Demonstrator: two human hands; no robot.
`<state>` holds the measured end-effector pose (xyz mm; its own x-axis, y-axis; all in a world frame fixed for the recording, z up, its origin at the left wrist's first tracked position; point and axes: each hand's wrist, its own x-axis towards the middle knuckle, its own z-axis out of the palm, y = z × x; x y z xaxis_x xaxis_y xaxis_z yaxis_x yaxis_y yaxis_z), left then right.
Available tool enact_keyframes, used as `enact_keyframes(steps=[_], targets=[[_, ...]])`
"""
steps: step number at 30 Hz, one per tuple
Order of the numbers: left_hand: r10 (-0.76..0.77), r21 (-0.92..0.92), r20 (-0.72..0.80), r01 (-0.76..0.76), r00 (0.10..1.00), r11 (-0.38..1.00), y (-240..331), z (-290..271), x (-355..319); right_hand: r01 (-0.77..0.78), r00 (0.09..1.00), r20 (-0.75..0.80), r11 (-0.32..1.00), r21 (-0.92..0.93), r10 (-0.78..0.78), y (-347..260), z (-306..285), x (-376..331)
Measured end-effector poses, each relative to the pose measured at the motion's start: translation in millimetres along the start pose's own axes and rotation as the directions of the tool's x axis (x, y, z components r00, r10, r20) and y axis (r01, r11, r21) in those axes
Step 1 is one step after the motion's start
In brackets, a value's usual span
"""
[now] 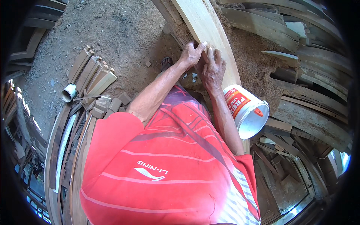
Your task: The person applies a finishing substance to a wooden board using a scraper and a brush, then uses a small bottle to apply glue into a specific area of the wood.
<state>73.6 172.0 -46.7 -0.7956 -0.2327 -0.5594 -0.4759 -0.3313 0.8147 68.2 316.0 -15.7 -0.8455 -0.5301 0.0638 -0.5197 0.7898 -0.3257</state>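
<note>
A long pale wooden plank (215, 32) runs from the top of the view down toward my right side. My left hand (192, 54) is at the plank's left edge, its fingers curled and its thumb resting on the wood. Close beside it, my right hand (214, 71) has its fingertips together on the plank's surface near the same edge. Both hands look closed, with the fingertips a short gap apart. Whatever lies between the fingers, if anything, is too small to make out.
A white plastic bucket (253, 118) with a red label lies tipped by my right forearm. Wood blocks and strips (92, 73) and a white cup-like container (69, 93) are at left. Curved boards (311, 108) are stacked at right, beside sawdust (249, 56).
</note>
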Motion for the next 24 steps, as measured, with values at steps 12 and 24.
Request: enact_keyframes(steps=[12,24], targets=[[0.014,0.01,0.0,-0.014,1.0,1.0,2,-2,-2,-0.021,0.996,0.081,1.0,-0.02,0.022,-5,-7,3],[-0.002,0.022,0.003,0.002,1.0,1.0,3,-1,3,-0.027,0.998,0.059,1.0,-0.003,0.027,-8,-14,9]])
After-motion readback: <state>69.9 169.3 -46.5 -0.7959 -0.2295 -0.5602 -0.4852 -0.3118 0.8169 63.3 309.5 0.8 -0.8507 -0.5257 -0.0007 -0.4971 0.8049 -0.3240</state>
